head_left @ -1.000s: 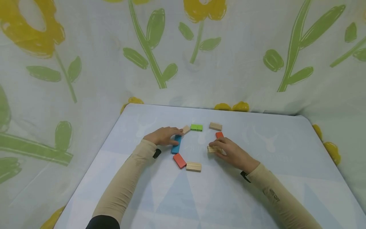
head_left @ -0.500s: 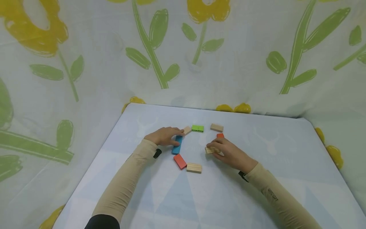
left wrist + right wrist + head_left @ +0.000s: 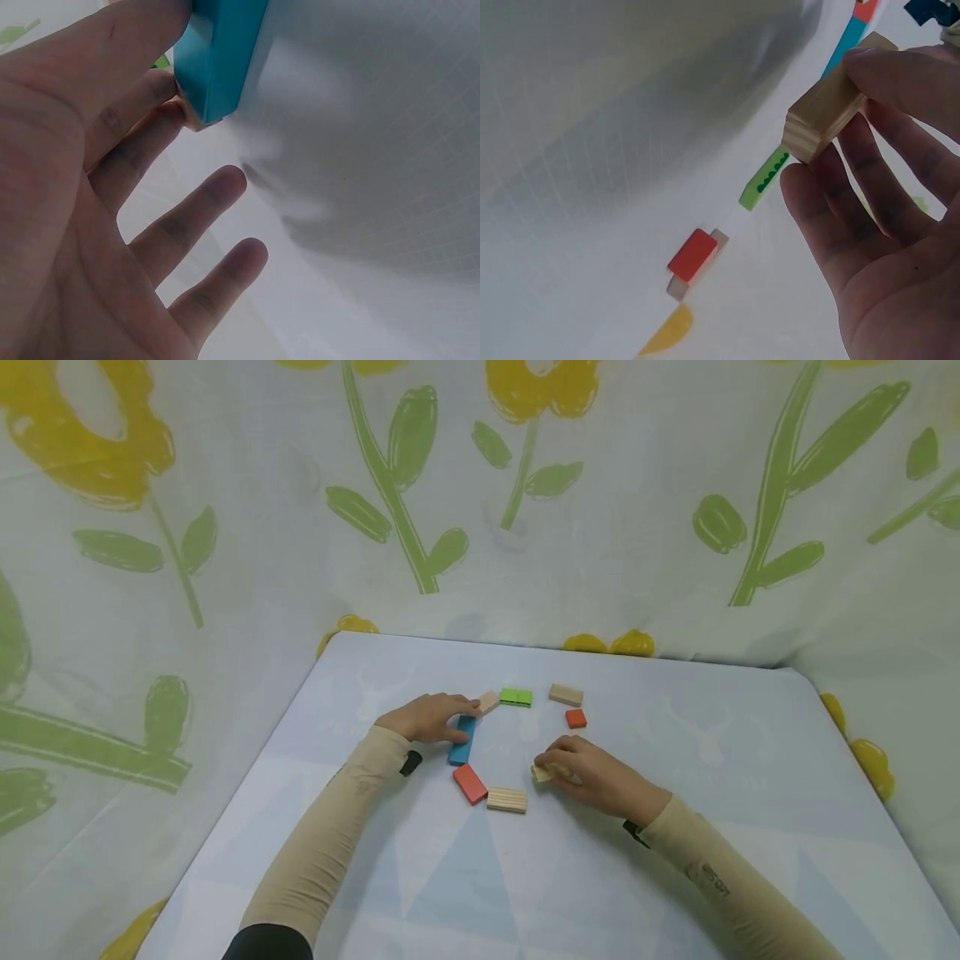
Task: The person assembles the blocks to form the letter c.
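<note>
My right hand [image 3: 603, 775] pinches a pale wooden block [image 3: 825, 109] between thumb and fingers, at the right of a loose ring of blocks. My left hand [image 3: 423, 717] rests with lightly bent fingers at the ring's left side. Its thumb is at the blue block [image 3: 221, 60]. Two of its fingertips touch a light wooden block [image 3: 489, 702] just beyond the blue one; the other fingers stand apart from the blocks. Below the blue block lie a red block [image 3: 470, 783] and a striped wooden block [image 3: 507, 800], touching at a corner.
At the ring's far side lie a green block [image 3: 516, 697] and a tan wooden block [image 3: 566, 695], with a gap between them. An orange-red block [image 3: 576, 718] lies just nearer than the tan one. A flower-printed curtain [image 3: 600, 543] stands behind the pale table [image 3: 637, 893].
My right hand has moved nearer to me and slightly left with the wooden block, uncovering the orange-red block. My left hand has stayed in place.
</note>
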Demonstrator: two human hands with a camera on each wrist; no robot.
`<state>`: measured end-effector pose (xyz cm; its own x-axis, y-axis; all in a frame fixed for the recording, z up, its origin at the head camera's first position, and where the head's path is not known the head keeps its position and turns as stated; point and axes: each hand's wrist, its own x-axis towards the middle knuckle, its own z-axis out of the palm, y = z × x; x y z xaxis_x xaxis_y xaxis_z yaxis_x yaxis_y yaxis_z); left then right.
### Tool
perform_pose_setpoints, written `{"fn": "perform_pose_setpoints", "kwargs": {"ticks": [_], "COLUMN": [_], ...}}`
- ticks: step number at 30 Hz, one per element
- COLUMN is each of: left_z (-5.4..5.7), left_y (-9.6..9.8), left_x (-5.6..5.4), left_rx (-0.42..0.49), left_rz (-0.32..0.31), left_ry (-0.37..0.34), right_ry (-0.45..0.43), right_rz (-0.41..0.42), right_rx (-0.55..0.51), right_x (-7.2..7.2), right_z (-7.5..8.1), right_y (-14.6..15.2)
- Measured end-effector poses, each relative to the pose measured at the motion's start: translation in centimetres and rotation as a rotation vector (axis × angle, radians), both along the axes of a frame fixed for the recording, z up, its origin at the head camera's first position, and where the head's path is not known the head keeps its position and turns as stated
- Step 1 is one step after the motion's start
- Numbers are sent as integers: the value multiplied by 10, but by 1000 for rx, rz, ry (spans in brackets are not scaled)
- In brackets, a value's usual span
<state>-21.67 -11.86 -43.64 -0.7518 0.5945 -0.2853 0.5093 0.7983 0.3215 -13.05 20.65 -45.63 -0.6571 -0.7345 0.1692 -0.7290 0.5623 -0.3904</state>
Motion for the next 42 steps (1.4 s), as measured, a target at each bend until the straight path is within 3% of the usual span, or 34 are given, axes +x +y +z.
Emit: {"fn": "perform_pose_setpoints", "kwargs": {"ticks": [11,18,42], "left_z": [-1,-2,-1], "left_y": [0,-1,-1], "left_x": [-1,-1,0], "left_rx": [7,7,11], "left_rz": [-5,-1,20], "left_ry": [0,-3,-16], "right_ry": [-75,-56,-83], "right_rz": [15,59,81], "right_rx": [23,26,73], "right_x": [10,11,11], "right_z": [-1,-10,-7], "right_y": [-2,-2,-10]}}
